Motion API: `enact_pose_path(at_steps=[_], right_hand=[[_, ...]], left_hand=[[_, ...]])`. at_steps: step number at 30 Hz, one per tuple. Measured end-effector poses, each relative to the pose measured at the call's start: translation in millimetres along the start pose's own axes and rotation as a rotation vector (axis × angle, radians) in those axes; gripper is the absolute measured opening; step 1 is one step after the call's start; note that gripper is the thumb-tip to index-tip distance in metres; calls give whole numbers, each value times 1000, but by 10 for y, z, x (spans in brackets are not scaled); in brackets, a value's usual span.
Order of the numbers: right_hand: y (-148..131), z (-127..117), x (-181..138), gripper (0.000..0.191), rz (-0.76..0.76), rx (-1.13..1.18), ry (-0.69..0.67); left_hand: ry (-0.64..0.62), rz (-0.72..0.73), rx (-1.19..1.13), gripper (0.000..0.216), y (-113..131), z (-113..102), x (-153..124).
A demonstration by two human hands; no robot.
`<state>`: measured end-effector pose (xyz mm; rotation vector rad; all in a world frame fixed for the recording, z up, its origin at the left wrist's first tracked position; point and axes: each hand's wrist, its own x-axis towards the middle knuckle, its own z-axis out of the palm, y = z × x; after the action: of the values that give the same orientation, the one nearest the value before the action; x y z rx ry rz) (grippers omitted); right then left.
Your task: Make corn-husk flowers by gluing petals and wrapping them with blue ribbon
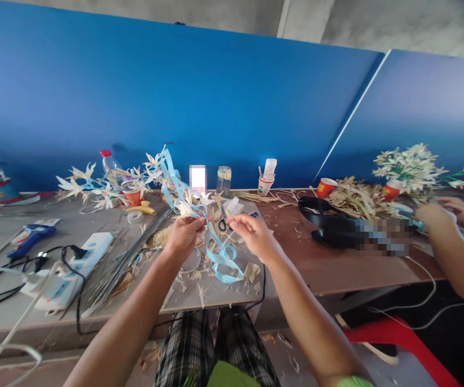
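My left hand is closed in a pinch on the stem of a white husk flower, over the middle of the table. A light-blue ribbon runs down beside it and lies in loose loops on the board below. My right hand is held a little to the right, thumb and fingers brought together; what they pinch, if anything, is too small to make out. Just behind its fingertips lie scissors with dark handles. More light-blue ribbon trails over flowers at the back left.
Grey wires, a white power strip and a blue glue gun lie on the left. Behind stand a glass jar and paper cups. On the right are dried husks, a black object and another person's arms.
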<state>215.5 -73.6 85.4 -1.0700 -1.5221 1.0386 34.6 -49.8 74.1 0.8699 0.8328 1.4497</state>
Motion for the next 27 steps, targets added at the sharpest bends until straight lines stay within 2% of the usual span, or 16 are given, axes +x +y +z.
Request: enact_pose_path(at_steps=[3,5,7,11,14,19,27], right_hand=[[46,256,126,24,5,-77,-66],[114,395,190,26,31,-60,20],[183,471,225,25,55,79,36],[264,481,228,23,129,423,-56],[284,464,223,22,194,514,-85],[349,481,265,22,187,551,-99],[548,540,375,23,126,413,-51]], left_hand=[[-55,-17,13,21,-38,73,-25],[-77,-34,0,21,-44,87,-35],[-70,-42,-13,20,-39,69,-35],[-93,-67,-24,21,-35,-1,-6],[-108,-86,-43,22,-53,-30,21],[-162,-151,-103,20,-83,-59,58],[-61,-229,-193,19,-195,-158,162]])
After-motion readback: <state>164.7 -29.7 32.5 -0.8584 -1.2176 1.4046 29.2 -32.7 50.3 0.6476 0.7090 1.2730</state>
